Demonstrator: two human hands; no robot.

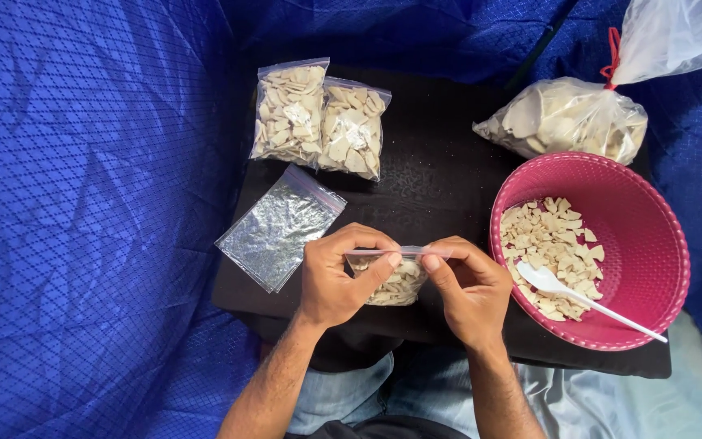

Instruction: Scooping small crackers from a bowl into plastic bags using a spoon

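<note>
My left hand [336, 275] and my right hand [469, 284] both pinch the top strip of a small clear zip bag [398, 280] filled with pale flat chips. The bag hangs between my thumbs and forefingers over the near edge of a black board [440, 175]. Two filled zip bags [318, 126] lie side by side at the board's far end. An empty clear zip bag [279, 228] lies flat just left of my left hand.
A pink plastic basket [643, 236] at the right holds loose pale chips and a white plastic spoon [587, 299]. Behind it sits a large tied clear sack of chips [566, 120]. Blue sheeting [83, 203] surrounds the board.
</note>
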